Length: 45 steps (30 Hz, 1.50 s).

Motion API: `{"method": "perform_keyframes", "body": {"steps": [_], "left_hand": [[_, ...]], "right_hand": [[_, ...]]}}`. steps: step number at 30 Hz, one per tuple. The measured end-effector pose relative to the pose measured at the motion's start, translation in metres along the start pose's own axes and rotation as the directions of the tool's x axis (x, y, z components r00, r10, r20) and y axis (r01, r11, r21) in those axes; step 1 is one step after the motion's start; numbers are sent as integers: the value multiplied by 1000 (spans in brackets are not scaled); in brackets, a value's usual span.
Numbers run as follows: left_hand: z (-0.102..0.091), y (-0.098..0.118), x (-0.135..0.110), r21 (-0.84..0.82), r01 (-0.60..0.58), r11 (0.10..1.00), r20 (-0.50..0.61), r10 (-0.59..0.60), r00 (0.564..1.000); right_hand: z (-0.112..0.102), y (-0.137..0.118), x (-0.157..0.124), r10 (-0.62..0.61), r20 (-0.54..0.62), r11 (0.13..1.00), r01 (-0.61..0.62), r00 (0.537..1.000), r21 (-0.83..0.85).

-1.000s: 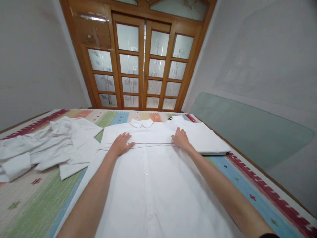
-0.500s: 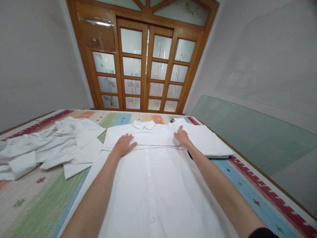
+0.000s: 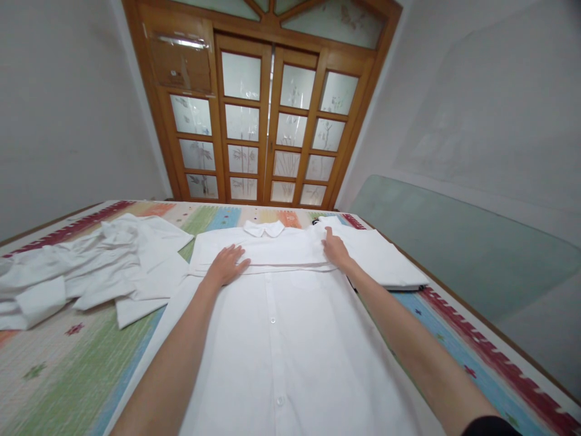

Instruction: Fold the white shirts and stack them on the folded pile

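Note:
A white button-up shirt lies spread front side up before me, its collar at the far end. Across its chest runs a flat folded band of white cloth. My left hand rests on the left part of this band, palm down with fingers apart. At the band's right end my right hand touches the cloth, index finger stretched forward and thumb apart; its other fingers are mostly hidden. Just beyond that hand sits a folded white garment with a dark edge beneath.
A crumpled white garment lies to the left. Everything rests on a striped, colourful cover with small stars. Wooden doors with glass panes stand beyond the far edge, and a pale green panel runs along the right wall.
My right hand has shifted slightly right along the band, and the shirt's right edge lies a little further in under my forearm. My left hand has stayed nearly in place.

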<state>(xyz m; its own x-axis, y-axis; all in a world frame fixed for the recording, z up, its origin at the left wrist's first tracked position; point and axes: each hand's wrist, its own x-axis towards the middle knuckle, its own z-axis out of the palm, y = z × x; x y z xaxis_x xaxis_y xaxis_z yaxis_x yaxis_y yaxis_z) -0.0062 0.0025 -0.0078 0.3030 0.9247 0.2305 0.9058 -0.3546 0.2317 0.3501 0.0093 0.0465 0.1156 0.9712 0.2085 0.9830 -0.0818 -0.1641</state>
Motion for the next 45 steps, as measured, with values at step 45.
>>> {"method": "perform_keyframes", "body": {"steps": [45], "left_hand": [[-14, -1, -3, 173, 521, 836, -34, -524, 851]], "right_hand": [[71, -38, 40, 33, 107, 994, -21, 994, -111]]}}
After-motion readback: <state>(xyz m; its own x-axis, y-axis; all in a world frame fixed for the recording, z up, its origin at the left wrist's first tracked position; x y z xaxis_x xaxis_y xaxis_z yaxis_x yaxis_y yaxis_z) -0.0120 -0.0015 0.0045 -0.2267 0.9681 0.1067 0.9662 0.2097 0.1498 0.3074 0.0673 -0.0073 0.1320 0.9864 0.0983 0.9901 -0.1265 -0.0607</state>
